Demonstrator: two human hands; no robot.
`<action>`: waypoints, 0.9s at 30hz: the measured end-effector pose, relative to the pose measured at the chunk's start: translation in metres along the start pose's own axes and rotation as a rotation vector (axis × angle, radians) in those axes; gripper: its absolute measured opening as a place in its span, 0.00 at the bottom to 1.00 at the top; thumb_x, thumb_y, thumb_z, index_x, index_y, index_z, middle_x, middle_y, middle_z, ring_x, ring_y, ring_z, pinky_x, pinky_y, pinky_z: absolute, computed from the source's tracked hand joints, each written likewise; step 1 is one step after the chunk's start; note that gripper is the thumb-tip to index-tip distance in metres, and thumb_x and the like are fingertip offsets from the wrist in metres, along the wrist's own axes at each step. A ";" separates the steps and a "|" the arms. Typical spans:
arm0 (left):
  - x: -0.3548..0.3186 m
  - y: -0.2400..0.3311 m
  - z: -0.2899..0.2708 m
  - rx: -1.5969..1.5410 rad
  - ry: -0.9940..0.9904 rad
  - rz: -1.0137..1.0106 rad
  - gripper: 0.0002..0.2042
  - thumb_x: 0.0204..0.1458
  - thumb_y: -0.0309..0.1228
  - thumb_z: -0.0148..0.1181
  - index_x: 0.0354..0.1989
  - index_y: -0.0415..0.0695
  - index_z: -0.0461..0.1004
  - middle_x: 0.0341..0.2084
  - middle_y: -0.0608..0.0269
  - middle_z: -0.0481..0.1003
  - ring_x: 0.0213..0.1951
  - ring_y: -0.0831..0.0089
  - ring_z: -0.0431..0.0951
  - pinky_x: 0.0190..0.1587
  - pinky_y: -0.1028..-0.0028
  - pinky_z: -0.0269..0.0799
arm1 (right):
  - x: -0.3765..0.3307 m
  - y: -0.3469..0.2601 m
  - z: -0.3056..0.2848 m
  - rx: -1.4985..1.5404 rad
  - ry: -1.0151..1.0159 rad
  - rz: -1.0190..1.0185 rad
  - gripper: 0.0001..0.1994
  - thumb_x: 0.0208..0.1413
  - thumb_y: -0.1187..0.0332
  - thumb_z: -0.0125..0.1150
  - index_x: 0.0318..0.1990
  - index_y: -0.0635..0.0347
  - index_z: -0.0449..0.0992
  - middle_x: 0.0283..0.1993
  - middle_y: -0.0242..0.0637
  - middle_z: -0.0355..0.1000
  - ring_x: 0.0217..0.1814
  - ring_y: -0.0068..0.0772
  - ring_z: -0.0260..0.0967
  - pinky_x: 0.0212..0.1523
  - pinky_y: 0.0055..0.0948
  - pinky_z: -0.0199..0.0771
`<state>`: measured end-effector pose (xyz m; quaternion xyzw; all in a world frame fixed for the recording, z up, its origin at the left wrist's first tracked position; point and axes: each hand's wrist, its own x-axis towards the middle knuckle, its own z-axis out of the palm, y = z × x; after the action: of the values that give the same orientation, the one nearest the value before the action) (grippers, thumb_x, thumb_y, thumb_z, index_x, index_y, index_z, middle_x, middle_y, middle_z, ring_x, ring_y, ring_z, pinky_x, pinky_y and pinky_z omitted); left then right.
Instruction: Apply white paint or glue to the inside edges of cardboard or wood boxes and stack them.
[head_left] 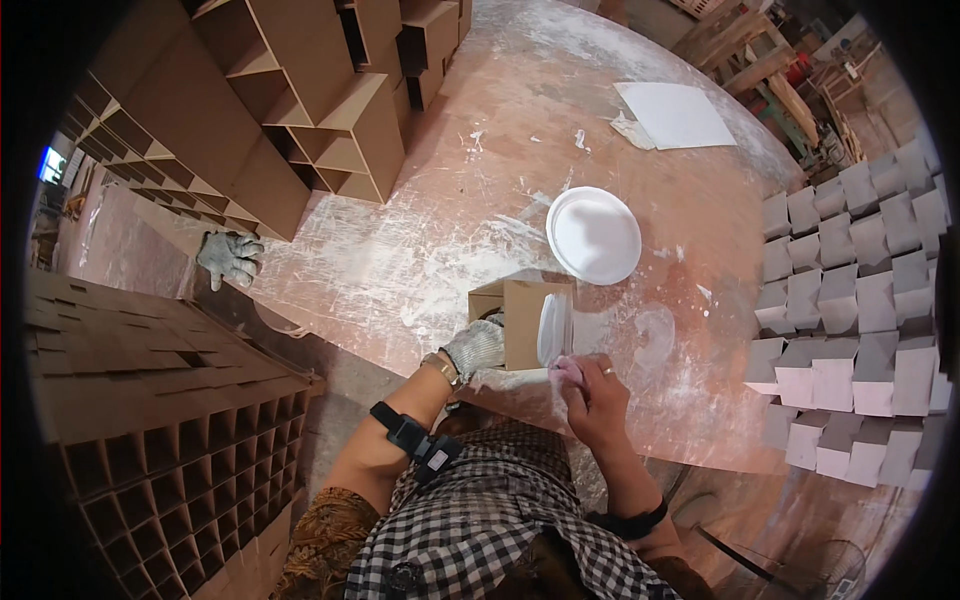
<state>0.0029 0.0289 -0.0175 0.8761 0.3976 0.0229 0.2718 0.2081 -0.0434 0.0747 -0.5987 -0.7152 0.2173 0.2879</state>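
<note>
The right grip (597, 388) is closed on a pink wad (567, 372) just beside the box (524, 328); the left grip (475, 348) reaches inside it, fingers hidden, closure unclear. The box sits on the tabletop (500, 140), its right face apparently whitened, other visible sides brown. Beyond lie a white plate (596, 236), then unwhitened brown boxes (310, 60).

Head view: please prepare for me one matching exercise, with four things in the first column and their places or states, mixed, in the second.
1. Left hand
2. Right hand
3. Round white dish
4. Loose glove

A. near the table's edge, left of the cardboard box
B. gloved, at the box's open side
C. bare, pinching a pinkish wad
D. on the table, beyond the box

Pairs: 1-B, 2-C, 3-D, 4-A
</note>
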 end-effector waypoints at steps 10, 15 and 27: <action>-0.001 0.001 0.012 -0.070 0.256 0.051 0.13 0.48 0.35 0.53 0.36 0.40 0.76 0.30 0.47 0.76 0.36 0.54 0.76 0.35 0.62 0.73 | 0.042 0.008 0.014 0.068 -0.012 -0.217 0.15 0.41 0.74 0.54 0.40 0.50 0.74 0.35 0.41 0.74 0.37 0.48 0.73 0.37 0.41 0.73; -0.005 0.002 0.016 -0.116 0.213 0.041 0.13 0.49 0.37 0.53 0.37 0.41 0.76 0.29 0.47 0.76 0.36 0.55 0.76 0.34 0.61 0.73 | 0.057 -0.006 0.012 -0.044 -0.062 -0.070 0.17 0.41 0.75 0.53 0.42 0.50 0.74 0.41 0.48 0.71 0.36 0.52 0.72 0.37 0.44 0.72; 0.005 0.024 -0.025 -0.406 -0.150 -0.270 0.25 0.53 0.40 0.52 0.57 0.38 0.64 0.54 0.42 0.65 0.54 0.53 0.67 0.57 0.65 0.62 | 0.068 -0.019 0.007 0.072 -0.078 -0.110 0.19 0.43 0.75 0.54 0.46 0.53 0.74 0.42 0.49 0.72 0.41 0.52 0.73 0.43 0.39 0.74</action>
<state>0.0166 0.0311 0.0150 0.7419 0.4768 0.0008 0.4715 0.1820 0.0201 0.0924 -0.5388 -0.7493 0.2498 0.2929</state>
